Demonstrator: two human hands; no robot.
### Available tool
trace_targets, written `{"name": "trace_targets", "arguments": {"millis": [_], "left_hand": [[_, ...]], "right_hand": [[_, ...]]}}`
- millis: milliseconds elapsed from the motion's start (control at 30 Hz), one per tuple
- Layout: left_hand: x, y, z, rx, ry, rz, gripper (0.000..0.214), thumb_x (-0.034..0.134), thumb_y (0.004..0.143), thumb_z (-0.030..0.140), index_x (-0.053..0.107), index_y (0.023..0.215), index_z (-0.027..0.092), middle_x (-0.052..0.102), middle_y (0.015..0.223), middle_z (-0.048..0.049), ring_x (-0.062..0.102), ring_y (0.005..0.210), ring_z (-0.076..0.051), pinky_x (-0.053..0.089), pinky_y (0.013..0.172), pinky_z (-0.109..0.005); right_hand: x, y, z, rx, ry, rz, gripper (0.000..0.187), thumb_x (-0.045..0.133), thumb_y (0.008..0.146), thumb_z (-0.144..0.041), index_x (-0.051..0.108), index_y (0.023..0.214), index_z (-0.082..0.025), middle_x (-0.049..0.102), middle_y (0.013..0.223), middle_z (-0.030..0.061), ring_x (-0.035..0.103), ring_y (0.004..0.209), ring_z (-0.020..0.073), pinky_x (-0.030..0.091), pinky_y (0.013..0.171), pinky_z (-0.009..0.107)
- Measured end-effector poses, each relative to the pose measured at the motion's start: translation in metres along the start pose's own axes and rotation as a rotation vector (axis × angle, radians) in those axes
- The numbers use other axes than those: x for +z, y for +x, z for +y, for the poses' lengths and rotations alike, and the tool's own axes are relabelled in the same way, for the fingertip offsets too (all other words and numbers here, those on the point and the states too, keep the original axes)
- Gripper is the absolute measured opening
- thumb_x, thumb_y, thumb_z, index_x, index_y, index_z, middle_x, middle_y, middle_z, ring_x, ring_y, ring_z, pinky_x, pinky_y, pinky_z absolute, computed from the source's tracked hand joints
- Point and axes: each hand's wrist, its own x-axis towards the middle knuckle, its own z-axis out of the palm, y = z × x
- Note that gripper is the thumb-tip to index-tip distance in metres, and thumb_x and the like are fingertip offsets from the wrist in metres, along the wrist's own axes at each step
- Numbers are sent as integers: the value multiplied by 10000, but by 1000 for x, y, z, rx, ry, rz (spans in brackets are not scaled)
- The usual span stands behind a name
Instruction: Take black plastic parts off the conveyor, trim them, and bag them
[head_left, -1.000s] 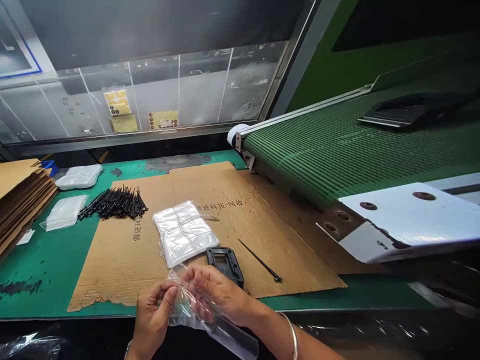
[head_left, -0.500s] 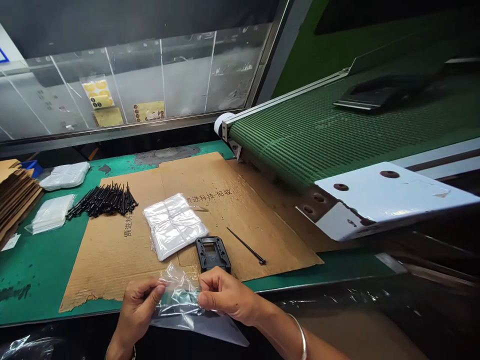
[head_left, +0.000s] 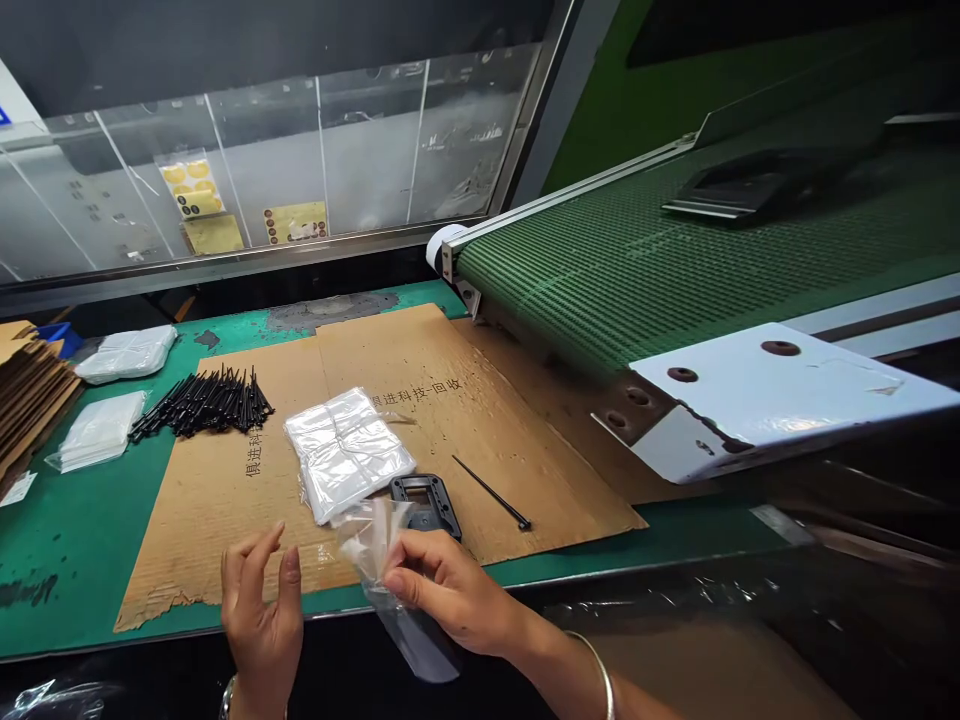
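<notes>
Head feed, as I see it: right hand (head_left: 450, 590) has a clear bag (head_left: 364, 545) pinched between thumb and fingers. Bag is creased, hanging at the counter's near edge, lower end dangling past it. Left hand (head_left: 262, 610) is open, fingers spread and pointing up, apart from the bag, near the front edge of the cardboard sheet (head_left: 570, 500).

I have a black frame part (head_left: 442, 510) lying on the cardboard just beyond the right hand, partly hidden by bag and hand; can't tell if the bag touches it. Bundle of clear bags (head_left: 349, 450), tied across, sits just left of it. Single black rod (head_left: 491, 492) with a small head lies to its right, at a slant, head end toward me.

Heap of black rods (head_left: 206, 402) at far left, partly on the cardboard, partly on the green counter (head_left: 67, 540). Left of that, a stack of white packets (head_left: 101, 430). Conveyor belt (head_left: 585, 280) at right carries a dark part (head_left: 739, 187); I can't make out its detail.
</notes>
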Motion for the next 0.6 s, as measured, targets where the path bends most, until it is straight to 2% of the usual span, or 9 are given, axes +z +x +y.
{"name": "trace_targets", "arguments": {"millis": [33,133,167,200,267,367,467,533,600], "left_hand": [[1,-3,4,-16,-42,-11,125,607,762,175,652,869,218,599,750,-12,562,710,-154,448,663,-248],[8,-14,19,-233,-311,-410,60,612,771,249,630,808,205,600,671,8,538,619,-132,431,583,-220],[11,-18,24,-334,-406,-517,99,619,766,286,629,797,193,601,665,4,537,620,-134,430,587,-222],[15,-22,28,-433,-497,-564,137,618,766,317,628,766,180,604,663,-3,538,627,-135,430,597,-226],[22,-26,31,-618,-690,-521,208,603,779,343,613,671,165,610,640,-11,542,628,-133,432,617,-231],[28,-27,24,-939,-984,-273,195,672,725,321,597,631,168,627,618,-4,557,609,-123,461,616,-232],[28,-24,14,-1231,-1201,0,204,772,599,236,586,644,163,594,591,29,540,553,-88,477,579,-207],[27,-24,13,-1271,-1242,46,228,777,580,213,572,663,161,561,584,47,522,528,-70,471,560,-189],[27,-28,15,-1161,-1174,-23,281,773,589,224,549,754,178,571,635,46,533,562,-77,457,566,-186]], "right_hand": [[2,1,-2,-19,-92,28,375,556,780,-498,513,623,-160,461,556,-25,412,525,94,314,511,231],[11,4,-3,-32,-317,40,292,593,765,-376,493,586,-169,470,551,-23,417,520,100,292,510,237],[14,5,-1,-38,-369,36,280,603,751,-330,462,566,-174,449,535,-33,391,498,91,269,496,236],[16,6,2,-52,-413,32,287,609,735,-286,422,546,-180,415,520,-46,355,480,82,242,486,237],[19,7,7,-81,-452,-16,337,623,705,-232,349,516,-185,346,499,-66,287,469,69,197,480,242],[16,9,13,-53,-328,-61,393,642,685,-249,311,486,-181,280,476,-79,237,479,64,171,473,239],[9,13,20,45,-66,165,384,618,683,-291,305,485,-191,281,475,-78,255,478,64,198,457,214],[7,18,24,85,50,305,355,574,707,-342,292,538,-208,319,496,-75,320,471,70,252,452,199],[8,23,28,99,125,356,322,535,735,-398,294,617,-220,381,516,-70,400,474,86,318,467,201]]}}
